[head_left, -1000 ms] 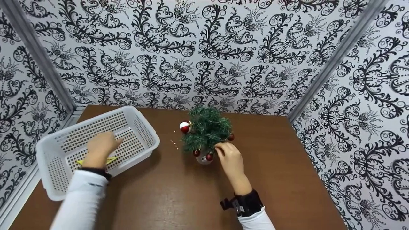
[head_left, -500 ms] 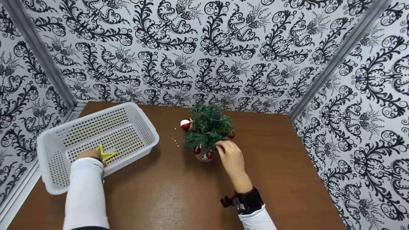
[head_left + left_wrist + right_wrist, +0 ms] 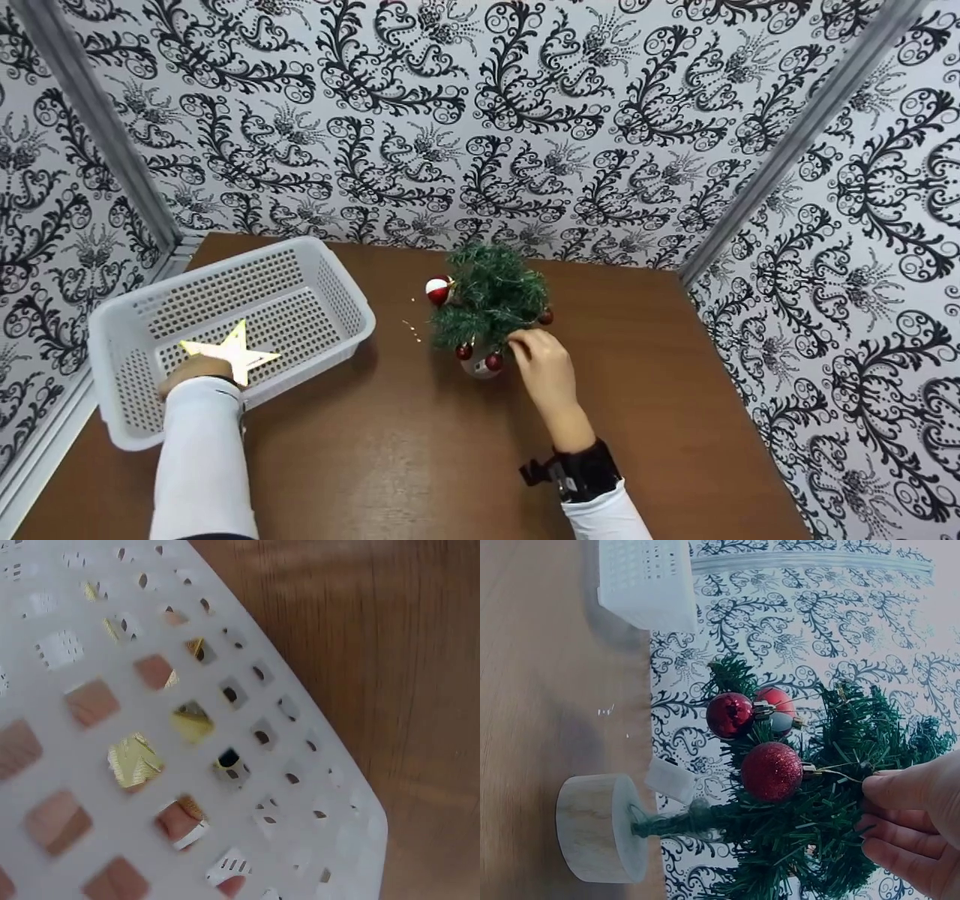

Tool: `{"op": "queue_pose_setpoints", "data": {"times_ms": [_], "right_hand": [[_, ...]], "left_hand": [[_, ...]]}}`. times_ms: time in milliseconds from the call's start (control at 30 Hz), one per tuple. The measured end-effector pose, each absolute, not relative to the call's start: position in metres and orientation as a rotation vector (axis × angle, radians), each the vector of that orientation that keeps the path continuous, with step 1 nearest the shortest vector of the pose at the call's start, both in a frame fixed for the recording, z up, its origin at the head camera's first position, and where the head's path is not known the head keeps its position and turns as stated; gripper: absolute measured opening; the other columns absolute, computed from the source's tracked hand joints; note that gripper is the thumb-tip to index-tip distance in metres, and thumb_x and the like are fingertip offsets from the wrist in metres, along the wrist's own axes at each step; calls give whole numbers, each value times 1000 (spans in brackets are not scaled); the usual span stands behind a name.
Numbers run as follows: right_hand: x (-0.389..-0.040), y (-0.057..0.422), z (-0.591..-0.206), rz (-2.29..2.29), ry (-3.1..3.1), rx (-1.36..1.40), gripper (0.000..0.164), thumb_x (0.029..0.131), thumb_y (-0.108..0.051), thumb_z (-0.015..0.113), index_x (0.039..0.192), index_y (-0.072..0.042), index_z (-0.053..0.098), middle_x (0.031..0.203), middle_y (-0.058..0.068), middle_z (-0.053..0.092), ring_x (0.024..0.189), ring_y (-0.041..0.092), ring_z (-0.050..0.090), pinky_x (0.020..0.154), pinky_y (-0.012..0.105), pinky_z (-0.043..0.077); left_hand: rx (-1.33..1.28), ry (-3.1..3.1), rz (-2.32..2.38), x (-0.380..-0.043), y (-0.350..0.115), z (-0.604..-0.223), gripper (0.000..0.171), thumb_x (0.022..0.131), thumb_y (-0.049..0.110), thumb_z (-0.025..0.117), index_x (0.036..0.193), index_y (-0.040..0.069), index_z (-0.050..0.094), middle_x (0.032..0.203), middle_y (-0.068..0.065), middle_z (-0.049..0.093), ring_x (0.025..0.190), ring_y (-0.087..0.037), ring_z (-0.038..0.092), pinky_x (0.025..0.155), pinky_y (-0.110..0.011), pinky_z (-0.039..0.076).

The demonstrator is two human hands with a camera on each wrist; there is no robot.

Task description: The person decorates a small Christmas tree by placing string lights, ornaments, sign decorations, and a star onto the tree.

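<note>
A small artificial Christmas tree (image 3: 491,296) stands on a round pale wooden base (image 3: 592,829). Red baubles hang from it, among them a glittery one (image 3: 772,771) and a red-and-white one (image 3: 438,289). My right hand (image 3: 544,367) pinches a tree branch (image 3: 840,780) at the lower right, thumb tip at the glittery bauble's gold string. My left hand (image 3: 196,367) reaches down into the white basket (image 3: 352,341), right at a gold-edged star (image 3: 238,351). Its fingers (image 3: 94,701) show only through the basket's holes; I cannot tell whether they grip the star.
Basket and tree share a brown wooden table (image 3: 420,450), the basket at the left. Patterned walls (image 3: 405,120) with grey corner posts (image 3: 787,150) rise at the back and sides. A small white tag (image 3: 671,780) shows beside the tree's trunk.
My left hand has gone lower into the basket. The star has tipped from nearly edge-on to facing up, its face now bright. My right hand has stayed at the branch.
</note>
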State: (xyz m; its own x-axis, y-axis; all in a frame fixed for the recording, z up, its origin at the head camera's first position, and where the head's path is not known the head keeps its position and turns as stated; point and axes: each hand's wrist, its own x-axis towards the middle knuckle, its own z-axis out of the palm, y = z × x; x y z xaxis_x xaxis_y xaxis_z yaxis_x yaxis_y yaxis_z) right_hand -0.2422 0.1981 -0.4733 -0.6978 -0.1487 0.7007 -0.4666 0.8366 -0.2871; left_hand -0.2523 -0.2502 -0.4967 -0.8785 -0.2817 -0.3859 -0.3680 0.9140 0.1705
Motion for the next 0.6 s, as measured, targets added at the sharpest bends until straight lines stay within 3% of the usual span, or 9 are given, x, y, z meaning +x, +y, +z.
{"op": "queue_pose_setpoints", "data": {"times_ms": [133,267,367,600], "right_hand": [[-242,199,-473,599,-2317,442,4,76,-9,69,80,-11,68,77,0,64,73,14,60,66,28,50],[-242,201,-473,603,-2305,428,5,76,-8,69,80,-11,67,76,0,64,73,15,60,67,29,50],[-242,201,-473,605,-2298,424,5,76,-8,69,79,-10,67,76,1,64,74,15,60,67,29,50],[-241,199,-472,607,-2298,449,6,75,-8,70,80,-11,68,79,1,65,75,16,60,68,29,50]], "left_hand": [[-327,2822,366,-244,-252,-484,27,75,9,62,85,-15,56,79,-27,56,69,-34,56,50,-41,47],[-338,2781,453,-262,-269,-490,45,77,25,65,96,-15,57,96,-33,55,83,-42,56,60,-48,48],[-372,2747,554,-266,-278,-490,46,78,26,63,100,-14,56,98,-33,54,84,-42,54,65,-48,48],[-451,2866,742,-265,-279,-472,41,66,18,67,88,-15,57,86,-31,56,72,-37,52,66,-45,45]]}}
